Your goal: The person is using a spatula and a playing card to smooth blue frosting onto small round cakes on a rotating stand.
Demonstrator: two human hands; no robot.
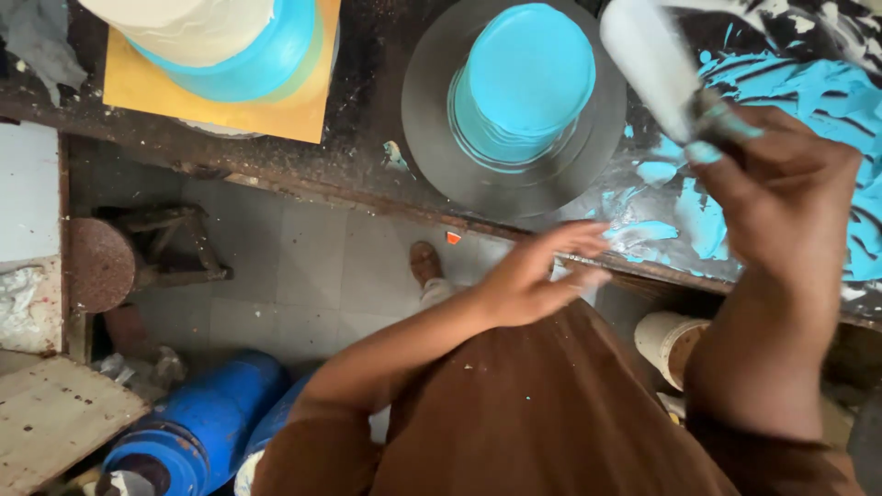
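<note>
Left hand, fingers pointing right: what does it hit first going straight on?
Likely the blue-icing-smeared edge of the dark worktable, just past the left hand; its fingertips are nearly there. Depth unclear.

We see soft, even daylight with no hard shadows; the turquoise-iced round cake [525,83] on its grey turntable reads bright and saturated. The dark, icing-smeared desk [367,156] shows a pale sheen at the far right, where the wet blue smears glint. Under the desk the grey tiled floor [303,266] lies dimmer, and the blue plastic drum [197,432] at near left sits in shade. The white-bladed spatula [652,64] in the right hand [790,193] is smeared by motion blur. The left hand [542,276] looks slightly soft. Straight lines bow towards the frame's edges.
</note>
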